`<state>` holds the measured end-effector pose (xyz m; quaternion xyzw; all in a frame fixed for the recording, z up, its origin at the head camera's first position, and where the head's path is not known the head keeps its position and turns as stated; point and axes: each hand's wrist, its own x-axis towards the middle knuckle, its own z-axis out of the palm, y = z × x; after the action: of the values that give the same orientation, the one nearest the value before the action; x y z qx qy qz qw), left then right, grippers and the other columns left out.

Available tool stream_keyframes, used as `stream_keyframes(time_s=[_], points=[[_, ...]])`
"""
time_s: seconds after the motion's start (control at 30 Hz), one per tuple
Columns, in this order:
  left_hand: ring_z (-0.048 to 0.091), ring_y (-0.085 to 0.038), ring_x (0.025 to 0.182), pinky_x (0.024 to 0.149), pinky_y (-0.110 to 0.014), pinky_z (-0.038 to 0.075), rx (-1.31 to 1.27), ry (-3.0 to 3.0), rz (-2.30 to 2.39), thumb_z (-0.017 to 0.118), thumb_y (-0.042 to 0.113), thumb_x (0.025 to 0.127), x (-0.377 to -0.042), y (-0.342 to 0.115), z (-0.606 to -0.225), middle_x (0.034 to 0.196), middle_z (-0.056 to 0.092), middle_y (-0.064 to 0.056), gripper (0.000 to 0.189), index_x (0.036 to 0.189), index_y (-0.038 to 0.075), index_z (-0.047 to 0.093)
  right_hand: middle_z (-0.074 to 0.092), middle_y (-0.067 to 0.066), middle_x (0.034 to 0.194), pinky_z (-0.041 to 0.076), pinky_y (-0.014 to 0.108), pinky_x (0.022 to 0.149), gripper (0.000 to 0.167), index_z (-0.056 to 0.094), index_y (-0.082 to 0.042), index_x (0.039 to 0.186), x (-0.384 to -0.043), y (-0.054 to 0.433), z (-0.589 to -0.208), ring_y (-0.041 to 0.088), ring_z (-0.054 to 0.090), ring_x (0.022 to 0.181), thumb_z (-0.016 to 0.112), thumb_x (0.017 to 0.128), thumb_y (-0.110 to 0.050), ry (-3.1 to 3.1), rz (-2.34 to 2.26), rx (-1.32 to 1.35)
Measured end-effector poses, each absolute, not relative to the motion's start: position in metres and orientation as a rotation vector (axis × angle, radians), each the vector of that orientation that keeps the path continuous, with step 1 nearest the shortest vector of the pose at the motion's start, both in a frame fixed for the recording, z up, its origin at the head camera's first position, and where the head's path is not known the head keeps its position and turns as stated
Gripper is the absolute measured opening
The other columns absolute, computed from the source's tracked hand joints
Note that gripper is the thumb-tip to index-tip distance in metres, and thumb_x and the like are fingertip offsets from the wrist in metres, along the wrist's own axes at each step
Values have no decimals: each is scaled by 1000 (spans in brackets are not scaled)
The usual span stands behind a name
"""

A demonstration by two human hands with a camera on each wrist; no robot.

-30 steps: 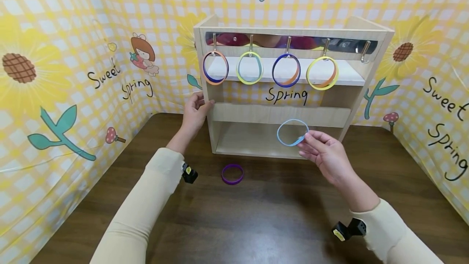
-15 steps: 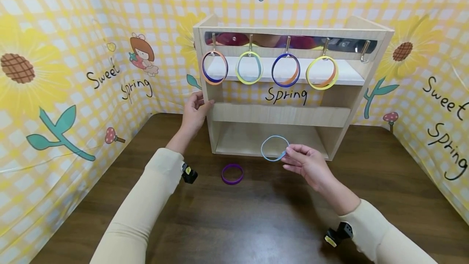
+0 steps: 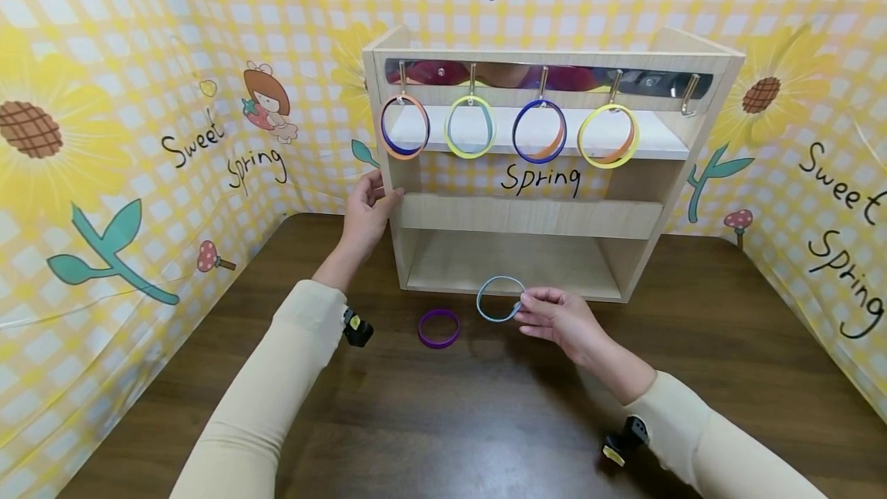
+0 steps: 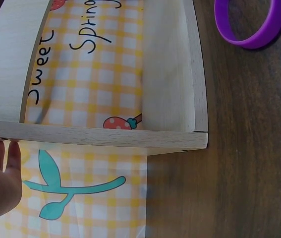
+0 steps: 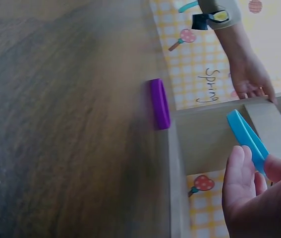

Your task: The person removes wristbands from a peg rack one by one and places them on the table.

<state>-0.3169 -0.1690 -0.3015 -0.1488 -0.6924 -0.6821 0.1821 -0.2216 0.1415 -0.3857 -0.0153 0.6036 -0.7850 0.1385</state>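
My right hand (image 3: 561, 322) pinches a light blue silicone wristband (image 5: 247, 136) between thumb and fingers, above the tabletop in front of the rack. My left hand (image 3: 367, 214) holds the left side panel of a pale wooden rack (image 3: 527, 218), its thumb at the front edge. In the left wrist view, fingertips (image 4: 14, 151) touch that panel's outer face. A purple wristband (image 3: 439, 329) lies on the table, left of the blue one. Paired wristbands hang on hooks: orange with dark blue (image 3: 405, 152), yellow-green with light blue (image 3: 471, 154), blue with orange (image 3: 540, 159), yellow with orange (image 3: 610, 163).
The rightmost hook (image 3: 689, 95) on the metal strip carries no band. A white shelf (image 3: 658, 143) lies behind the hanging bands. The dark wooden table (image 3: 430, 422) extends in front, and checked yellow cloth (image 3: 208, 45) surrounds the sides and back.
My right hand has moved down and left with the light blue wristband, from in front of the rack's lower part toward the purple one. The left hand stays on the rack's side.
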Motion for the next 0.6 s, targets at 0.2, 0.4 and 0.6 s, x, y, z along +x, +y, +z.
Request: stream_keyframes(time_s=[0.2,0.4,0.6], points=[[53,-19,106,87,-27,46,-410,-1963,-1915,61,0,91,-317,-169,-302,113,55,-5,45,132,-10,46,67,6,87,56,36,76,14,57,4,108,-227,137,-398,18,69,81,59,96,-3,1788,-2219,-28],[53,-21,106,86,-27,46,-413,-1963,-1917,61,0,91,-318,-170,-302,119,54,-19,45,132,-11,46,68,7,88,56,35,76,25,53,11,116,-231,133,-408,18,69,81,59,96,-4,1814,-2156,-36],[53,-18,104,85,-27,47,-418,-1968,-1918,61,0,91,-318,-170,-302,124,52,-26,46,132,-11,46,68,8,87,56,35,74,36,47,18,122,-236,131,-415,18,69,80,59,96,-3,1839,-2102,-24]])
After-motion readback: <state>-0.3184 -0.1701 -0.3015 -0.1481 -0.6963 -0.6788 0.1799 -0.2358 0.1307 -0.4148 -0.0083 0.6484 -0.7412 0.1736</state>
